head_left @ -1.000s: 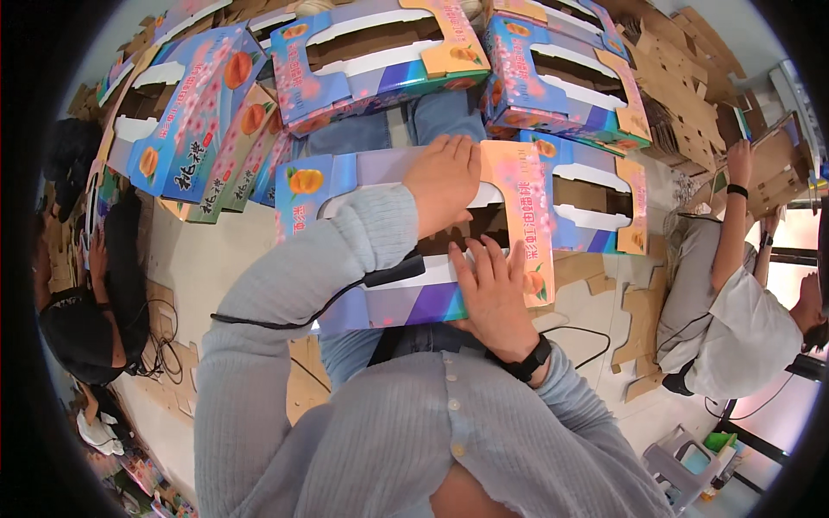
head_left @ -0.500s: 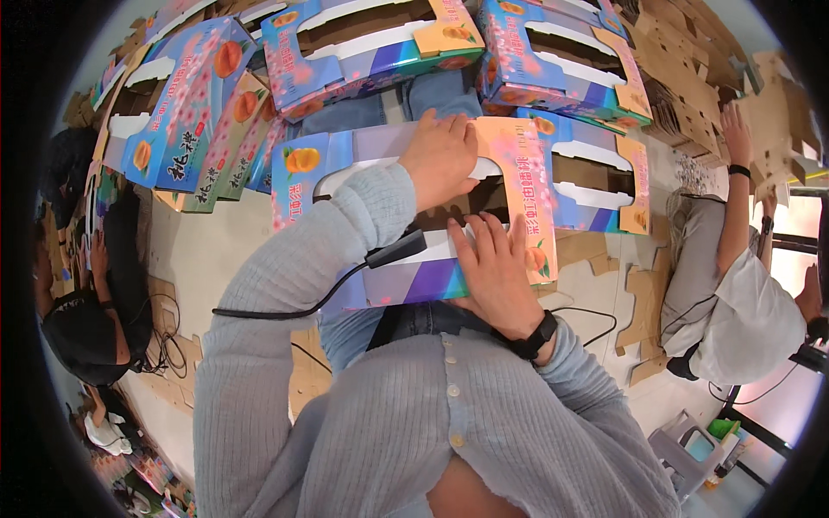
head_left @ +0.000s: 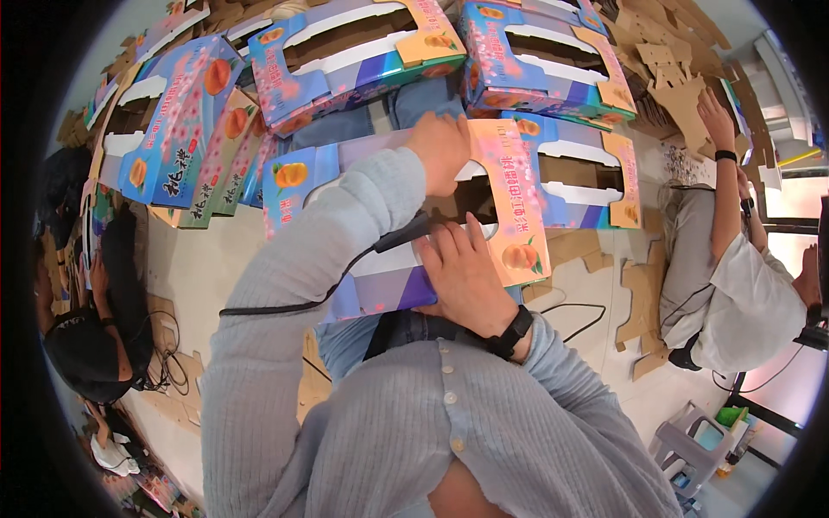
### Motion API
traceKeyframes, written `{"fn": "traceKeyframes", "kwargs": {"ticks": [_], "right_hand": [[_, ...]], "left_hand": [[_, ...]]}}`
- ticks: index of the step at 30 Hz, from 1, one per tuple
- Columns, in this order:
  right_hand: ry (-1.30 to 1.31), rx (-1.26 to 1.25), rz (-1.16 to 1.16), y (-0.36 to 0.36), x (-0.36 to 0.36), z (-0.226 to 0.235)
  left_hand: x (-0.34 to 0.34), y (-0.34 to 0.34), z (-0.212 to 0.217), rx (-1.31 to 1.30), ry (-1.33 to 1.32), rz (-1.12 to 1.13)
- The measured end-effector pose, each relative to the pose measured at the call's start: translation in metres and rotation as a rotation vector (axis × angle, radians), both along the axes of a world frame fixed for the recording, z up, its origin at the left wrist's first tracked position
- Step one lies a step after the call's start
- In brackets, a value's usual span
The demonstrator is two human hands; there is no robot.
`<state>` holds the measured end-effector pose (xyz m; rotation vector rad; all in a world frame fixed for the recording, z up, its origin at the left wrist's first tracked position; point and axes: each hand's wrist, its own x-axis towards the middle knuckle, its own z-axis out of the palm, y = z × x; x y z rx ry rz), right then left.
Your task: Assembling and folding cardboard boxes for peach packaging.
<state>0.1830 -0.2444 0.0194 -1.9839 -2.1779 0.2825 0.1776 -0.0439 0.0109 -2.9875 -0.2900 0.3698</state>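
Observation:
A colourful fruit gift box (head_left: 345, 298) in blue, purple and peach lies before me, its long top cutout partly covered by my arm. My left hand (head_left: 439, 154) reaches across it, fingers curled over the far side of the cutout. Across the near side lies my right hand (head_left: 473, 278), fingers stretched over the white flap (head_left: 399, 256) to the opening, thumb low on the near panel. What each hand's fingertips touch is partly hidden. A black cable (head_left: 285, 309) runs along my left sleeve to a small black device (head_left: 401, 233) above the box.
Similar boxes (head_left: 363, 69) stand beyond, with more at the right (head_left: 580, 177) and a leaning row at the left (head_left: 173, 129). Flattened cardboard (head_left: 643, 293) lies on the floor. One person (head_left: 725, 285) sits at the right, another (head_left: 91, 332) at the left. A grey stool (head_left: 695, 445) stands lower right.
My left hand's fingers have curled more at the far side. My right hand has shifted slightly left along the near side. The whole view has turned a little.

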Motion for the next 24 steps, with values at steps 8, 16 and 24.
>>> {"fn": "traceKeyframes", "kwargs": {"ticks": [8, 16, 24], "right_hand": [[0.04, 0.08, 0.031, -0.005, 0.008, -0.002], [0.014, 0.071, 0.034, -0.006, 0.007, -0.004], [0.298, -0.015, 0.204, 0.037, 0.077, 0.045]], "left_hand": [[0.0, 0.024, 0.002, -0.254, -0.084, -0.021], [-0.038, 0.012, -0.016, -0.238, -0.252, 0.031], [-0.063, 0.019, -0.01, -0.286, -0.201, 0.182]]}}
